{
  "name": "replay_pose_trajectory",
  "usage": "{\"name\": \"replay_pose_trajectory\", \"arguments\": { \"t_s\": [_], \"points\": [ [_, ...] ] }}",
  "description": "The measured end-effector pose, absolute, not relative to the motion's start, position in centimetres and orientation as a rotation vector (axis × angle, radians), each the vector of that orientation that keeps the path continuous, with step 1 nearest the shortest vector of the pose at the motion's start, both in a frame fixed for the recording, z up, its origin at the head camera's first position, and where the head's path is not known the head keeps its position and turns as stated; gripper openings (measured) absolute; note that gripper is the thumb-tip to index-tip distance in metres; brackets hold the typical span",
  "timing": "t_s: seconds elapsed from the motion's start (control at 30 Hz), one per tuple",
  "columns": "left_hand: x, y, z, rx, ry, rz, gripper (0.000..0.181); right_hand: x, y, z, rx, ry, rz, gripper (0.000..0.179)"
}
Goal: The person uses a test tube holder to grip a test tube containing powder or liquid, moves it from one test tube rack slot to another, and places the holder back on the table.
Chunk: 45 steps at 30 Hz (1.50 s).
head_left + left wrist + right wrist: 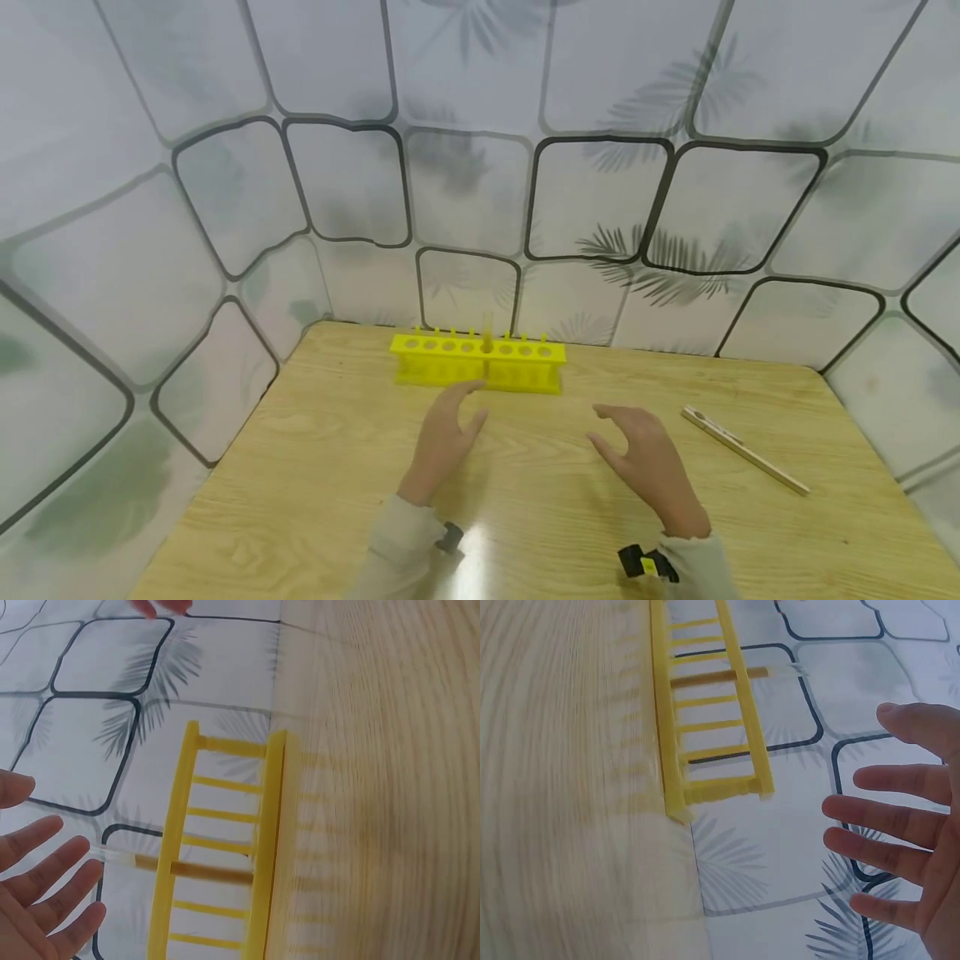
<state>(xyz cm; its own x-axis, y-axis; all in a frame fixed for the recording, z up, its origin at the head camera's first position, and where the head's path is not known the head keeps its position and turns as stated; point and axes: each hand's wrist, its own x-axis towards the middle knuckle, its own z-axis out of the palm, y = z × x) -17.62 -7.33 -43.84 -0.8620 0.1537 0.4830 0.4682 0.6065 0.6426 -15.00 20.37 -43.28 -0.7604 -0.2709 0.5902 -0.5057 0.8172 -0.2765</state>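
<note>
A white cloth (468, 196) printed with dark outlines and faded leaves surrounds a pale wooden counter (315, 467). In the head view, a yellow rack (477, 357) sits near the counter's back edge, and a single tube (487, 327) stands upright in its fifth hole from the left. The left grip (441, 442) is just in front of the rack, its fingertips overlapping the rack's lower edge from this angle; fingers and thumb are apart and hold nothing. The right grip (645, 454) is released too, with a gap between thumb and fingers, lying nearer and to the right of the rack. Farther right, a thin wooden stick (750, 454) lies slantwise on the counter.

In the left wrist view, the rack looks turned on its side. The left grip's fingers are spread, and the tube's clear top appears just beside them; its lower part looks brownish.

In the right wrist view, the right grip has its fingers spread and bare of any object, well apart from the rack and tube at upper left.
</note>
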Motion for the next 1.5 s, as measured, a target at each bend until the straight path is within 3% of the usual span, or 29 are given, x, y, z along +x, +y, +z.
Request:
{"name": "replay_pose_trajectory", "arguments": {
  "t_s": [1.1,1.5],
  "points": [
    [-23.0,-15.6,-44.6,0.097,-2.137,-1.62,0.032,-14.8,28.8,-42.7,0.563,-2.54,0.43,0.021],
    [-25.3,-16.7,-45.7,0.138,-2.177,-1.673,0.045,-14.3,31.0,-42.8,0.496,-2.573,0.394,0.017]
  ]
}}
